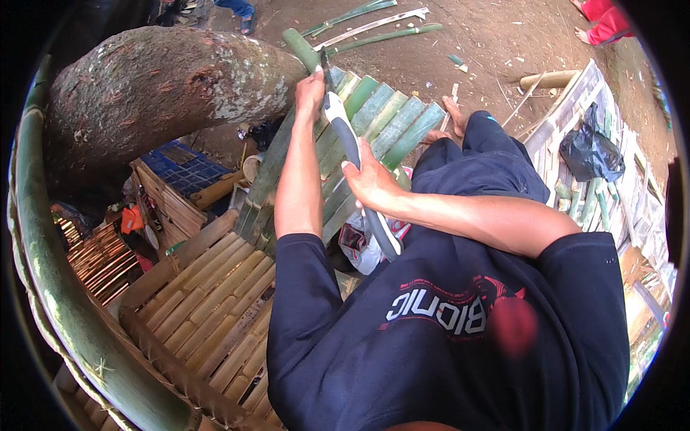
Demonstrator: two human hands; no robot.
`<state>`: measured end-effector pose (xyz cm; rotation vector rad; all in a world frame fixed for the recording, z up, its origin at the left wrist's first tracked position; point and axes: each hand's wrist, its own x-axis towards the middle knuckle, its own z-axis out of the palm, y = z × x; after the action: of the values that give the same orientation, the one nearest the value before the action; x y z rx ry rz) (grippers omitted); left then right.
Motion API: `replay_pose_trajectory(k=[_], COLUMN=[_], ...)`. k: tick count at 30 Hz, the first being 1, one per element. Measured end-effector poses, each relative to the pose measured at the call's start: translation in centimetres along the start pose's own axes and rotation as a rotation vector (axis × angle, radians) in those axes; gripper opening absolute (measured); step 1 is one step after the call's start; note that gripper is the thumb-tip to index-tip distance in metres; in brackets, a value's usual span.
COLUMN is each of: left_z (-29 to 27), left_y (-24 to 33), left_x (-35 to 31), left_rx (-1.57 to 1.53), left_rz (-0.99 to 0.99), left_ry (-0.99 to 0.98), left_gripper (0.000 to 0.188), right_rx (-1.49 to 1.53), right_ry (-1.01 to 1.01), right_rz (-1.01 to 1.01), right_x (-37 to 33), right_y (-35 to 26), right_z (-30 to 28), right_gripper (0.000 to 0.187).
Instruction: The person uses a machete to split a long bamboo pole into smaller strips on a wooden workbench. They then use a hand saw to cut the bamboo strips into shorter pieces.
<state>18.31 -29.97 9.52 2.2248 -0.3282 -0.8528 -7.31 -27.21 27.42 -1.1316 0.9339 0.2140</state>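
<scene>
My left hand (310, 92) is closed round the lower end of a short green bamboo tube (298, 47), held out beside the large trunk. Lying against the tube near those fingers is the narrow dark blade of a long-handled knife (347, 134). Its curved handle, wrapped in white and dark grey, runs back toward my body. Around the middle of that handle my right hand (371, 178) is closed, with the thumb along it. Beneath both hands lies a slatted surface of split green bamboo (392, 118).
A thick tree trunk (172, 82) arches at the left, beside a bamboo seat (208, 309) and a curved green pole (43, 237). Cut bamboo strips (374, 32) lie on the dirt. A black plastic bag (593, 151) rests among bamboo pieces at the right. Other people's feet show at the top.
</scene>
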Motion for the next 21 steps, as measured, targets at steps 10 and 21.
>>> replay_pose_trajectory(k=[10,21], left_z=[0.5,0.3], left_y=[1.5,2.0], left_x=[-1.6,-1.6], left_rx=[0.020,-0.091], left_rz=[-0.006,-0.026], left_ry=[0.095,0.131], left_gripper=[0.050,0.040], right_rx=[0.002,0.011], right_ry=[-0.007,-0.001], right_rz=[0.037,0.016], right_x=[-0.2,0.2], right_y=[-1.4,-1.6], right_z=[0.4,0.2], right_gripper=[0.072,0.070])
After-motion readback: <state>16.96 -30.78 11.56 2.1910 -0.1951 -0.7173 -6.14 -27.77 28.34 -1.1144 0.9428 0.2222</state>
